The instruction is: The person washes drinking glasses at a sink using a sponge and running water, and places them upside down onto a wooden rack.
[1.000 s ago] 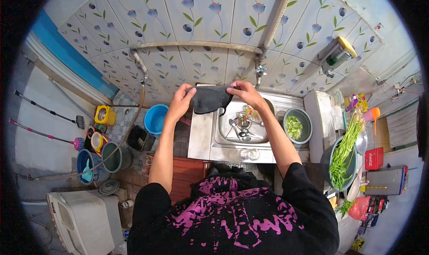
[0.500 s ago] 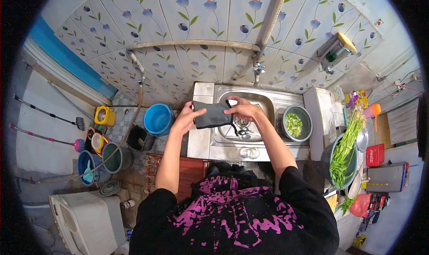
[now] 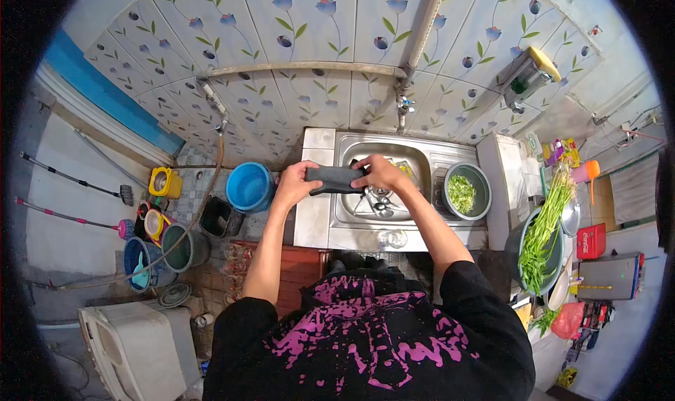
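Note:
Between my two hands is a dark grey cloth pouch (image 3: 335,179), held over the left edge of the sink (image 3: 346,218). My left hand (image 3: 297,183) grips its left end with the thumb on the near side. At the opposite end, the fingers and thumb of my right hand (image 3: 380,174) pinch it. From this angle the pouch looks narrow, and what it may contain is hidden. Below my right hand, spoons (image 3: 382,207) and other metal ware lie in the sink basin, partly covered by the hand.
A grey basin of chopped greens (image 3: 462,193) stands on the drainboard. Farther right, long leafy stalks (image 3: 545,232) rest across a tub. A tap (image 3: 404,104) is on the tiled wall. To the left are a blue basin (image 3: 249,188) and several buckets. A glass jar (image 3: 395,238) stands at the sink's front edge.
The pouch has gone from showing its broad flat face to a narrower, tilted or folded shape. Its dangling cord no longer shows. Both hands still hold it.

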Demonstrator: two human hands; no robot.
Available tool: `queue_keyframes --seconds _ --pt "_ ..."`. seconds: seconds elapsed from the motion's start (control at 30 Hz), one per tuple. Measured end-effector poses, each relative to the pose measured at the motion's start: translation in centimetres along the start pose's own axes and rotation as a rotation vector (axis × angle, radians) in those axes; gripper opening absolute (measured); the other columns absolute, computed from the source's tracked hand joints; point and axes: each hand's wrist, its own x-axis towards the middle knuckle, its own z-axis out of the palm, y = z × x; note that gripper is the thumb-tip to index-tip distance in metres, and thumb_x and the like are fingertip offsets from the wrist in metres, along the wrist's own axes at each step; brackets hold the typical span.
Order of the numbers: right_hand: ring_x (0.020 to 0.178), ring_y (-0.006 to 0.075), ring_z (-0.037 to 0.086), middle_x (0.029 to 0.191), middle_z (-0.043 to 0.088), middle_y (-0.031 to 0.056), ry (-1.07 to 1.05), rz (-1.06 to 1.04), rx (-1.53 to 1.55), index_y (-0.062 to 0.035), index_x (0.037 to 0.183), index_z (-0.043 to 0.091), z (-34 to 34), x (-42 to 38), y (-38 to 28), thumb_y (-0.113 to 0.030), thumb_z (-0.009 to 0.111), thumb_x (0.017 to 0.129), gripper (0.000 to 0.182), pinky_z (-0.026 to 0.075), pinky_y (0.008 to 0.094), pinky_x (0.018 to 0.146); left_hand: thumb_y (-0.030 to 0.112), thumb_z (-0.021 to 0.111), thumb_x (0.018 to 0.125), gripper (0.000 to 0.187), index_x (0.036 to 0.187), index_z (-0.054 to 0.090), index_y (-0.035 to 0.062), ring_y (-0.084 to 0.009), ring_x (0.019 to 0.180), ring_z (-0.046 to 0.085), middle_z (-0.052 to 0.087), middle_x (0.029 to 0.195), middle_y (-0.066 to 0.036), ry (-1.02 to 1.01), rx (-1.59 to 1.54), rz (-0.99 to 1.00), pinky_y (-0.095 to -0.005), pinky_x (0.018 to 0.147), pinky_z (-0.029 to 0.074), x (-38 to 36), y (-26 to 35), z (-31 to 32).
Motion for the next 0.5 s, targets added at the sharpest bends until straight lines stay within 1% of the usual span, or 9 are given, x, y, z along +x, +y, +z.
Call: queue_keyframes --seconds 0.1,0.13,0.23,0.27,0.37,0.4,0.5 --pt "0.087 0.0144 0.065 0.097 0.07 0.0071 0.003 -0.138 -0.197 -0.004 0.108 0.071 0.5 1.4 2.6 -0.024 0.084 0.077 0.039 0.052 0.0281 0.079 0.009 0.076 0.085 0.041 0.122 0.06 -0.0005 -0.0156 0.103 0.062 0.066 0.113 -0.007 0.202 0.66 0.242 -0.0313 0.087 0.05 -0.3 1.0 -0.1" --pt "0.087 0.0144 0.065 0.097 0.07 0.0071 0.005 -0.138 -0.197 -0.004 0.108 0.071 0.2 1.3 2.6 -0.024 0.084 0.077 0.039 0.052 0.0281 0.079 0.009 0.076 0.085 0.041 0.122 0.06 -0.0005 -0.0156 0.103 0.062 0.066 0.113 -0.007 0.201 0.66 0.244 -0.0313 0.087 0.05 0.0 0.9 -0.1" --pt "0.078 0.0104 0.062 0.086 0.068 0.0013 -0.192 0.042 0.301 -0.0049 0.108 0.07 0.0 0.7 2.9 -0.027 0.081 0.082 0.036 0.052 0.0258 0.072 0.013 0.076 0.086 0.036 0.118 0.063 0.0013 -0.0171 0.104 0.063 0.067 0.11 -0.006 0.046 -0.301 -0.065 -0.0333 0.09 0.05 0.5 0.3 0.2" --pt "0.078 0.0104 0.062 0.086 0.068 0.0013 -0.191 0.043 0.303 -0.0049 0.108 0.07 0.1 0.5 3.0 -0.027 0.081 0.082 0.036 0.052 0.0258 0.072 0.013 0.076 0.086 0.036 0.118 0.063 0.0013 -0.0171 0.104 0.063 0.067 0.11 -0.006 0.044 -0.3 -0.067 -0.0333 0.09 0.05 0.4 0.0 0.7" --pt "0.072 0.0072 0.06 0.081 0.066 -0.0019 -0.021 0.088 0.597 -0.0048 0.105 0.07 1.6 -0.8 2.9 -0.029 0.079 0.086 0.032 0.05 0.0238 0.066 0.014 0.075 0.086 0.025 0.109 0.068 0.0056 -0.0149 0.099 0.064 0.068 0.104 -0.007 0.242 -0.892 -0.165 -0.0314 0.086 0.049 -0.8 1.4 4.0" --pt "0.072 0.0072 0.06 0.081 0.066 -0.0019 -0.021 0.093 0.601 -0.0048 0.105 0.07 1.8 -1.0 3.2 -0.029 0.079 0.086 0.032 0.05 0.0238 0.066 0.014 0.075 0.086 0.025 0.109 0.068 0.0056 -0.0149 0.099 0.064 0.068 0.104 -0.007 0.24 -0.891 -0.171 -0.0314 0.086 0.049 -0.8 1.0 4.4" --pt "0.074 0.0073 0.061 0.087 0.068 0.0012 0.083 0.073 0.45 -0.004 0.111 0.067 2.3 -1.7 4.9 -0.03 0.076 0.089 0.036 0.05 0.0227 0.065 0.013 0.074 0.087 0.024 0.109 0.068 0.0048 -0.0161 0.094 0.066 0.07 0.102 -0.007 0.121 -0.659 -0.237 -0.0322 0.083 0.052 -0.6 -0.9 5.7"
